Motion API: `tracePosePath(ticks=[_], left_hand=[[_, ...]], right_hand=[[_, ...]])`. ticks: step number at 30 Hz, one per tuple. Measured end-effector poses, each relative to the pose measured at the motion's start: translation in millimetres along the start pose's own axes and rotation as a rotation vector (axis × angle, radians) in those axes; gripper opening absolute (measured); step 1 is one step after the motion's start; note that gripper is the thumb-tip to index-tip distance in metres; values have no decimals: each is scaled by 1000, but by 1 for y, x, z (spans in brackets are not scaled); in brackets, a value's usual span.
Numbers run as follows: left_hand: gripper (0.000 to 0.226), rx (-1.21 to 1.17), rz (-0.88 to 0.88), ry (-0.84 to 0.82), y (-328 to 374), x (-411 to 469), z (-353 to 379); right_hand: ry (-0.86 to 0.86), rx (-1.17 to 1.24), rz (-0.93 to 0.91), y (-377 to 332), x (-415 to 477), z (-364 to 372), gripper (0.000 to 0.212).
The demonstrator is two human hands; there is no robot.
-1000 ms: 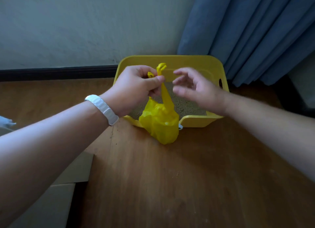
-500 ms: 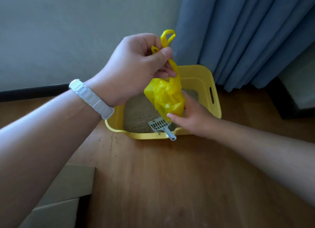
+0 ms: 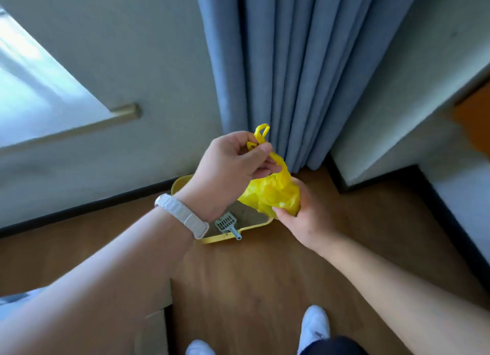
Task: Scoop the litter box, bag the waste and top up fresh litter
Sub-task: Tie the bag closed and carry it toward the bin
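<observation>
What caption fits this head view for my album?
Left hand pinches the yellow bag by its handles, right hand cups it above the litter box.

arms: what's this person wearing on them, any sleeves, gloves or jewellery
The left forearm and right forearm are bare, with no sleeves in view. A white strap of ribbed links, like a watch or fitness band, circles the left wrist; the right wrist has nothing on it. The left grip and right grip are ungloved, and no rings show.

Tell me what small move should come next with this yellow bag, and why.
Probably set the yellow bag down on the wooden floor beside the litter box: the left hand pinches its neck, the right hand cups its bulk, so neither is free to pour fresh litter.
</observation>
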State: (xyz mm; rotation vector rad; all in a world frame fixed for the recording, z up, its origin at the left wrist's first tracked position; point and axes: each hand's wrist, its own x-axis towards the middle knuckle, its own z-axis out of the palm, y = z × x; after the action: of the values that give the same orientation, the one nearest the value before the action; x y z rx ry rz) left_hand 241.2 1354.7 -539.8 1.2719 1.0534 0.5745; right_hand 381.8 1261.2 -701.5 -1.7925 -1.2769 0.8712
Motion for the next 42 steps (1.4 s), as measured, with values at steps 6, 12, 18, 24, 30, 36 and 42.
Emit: tracePosePath(ticks=[6,12,18,24,30,36,42], left_hand=[[15,58,-24,-136,141,-50,55],[15,39,5,-189,243,-96,110],[14,-20,57,-267,308,-124,148],[14,-55,111,-443,342,-155,163],[15,-56,120,-650,349,-213,165],[17,-9,138,-879,341,-271,177],[17,22,99,-1125,328,-354,215]], right_hand=[[112,-45,27,-95,-57,-124,58],[210,-101,-25,-173,-101,-218,63],[329,-240,-87,-220,-140,-274,74],[501,-514,-65,-260,-189,-285,82],[637,-643,65,-291,-261,-260,84],[731,-673,200,-307,-340,-237,87],[790,-632,328,-317,-439,-225,86]])
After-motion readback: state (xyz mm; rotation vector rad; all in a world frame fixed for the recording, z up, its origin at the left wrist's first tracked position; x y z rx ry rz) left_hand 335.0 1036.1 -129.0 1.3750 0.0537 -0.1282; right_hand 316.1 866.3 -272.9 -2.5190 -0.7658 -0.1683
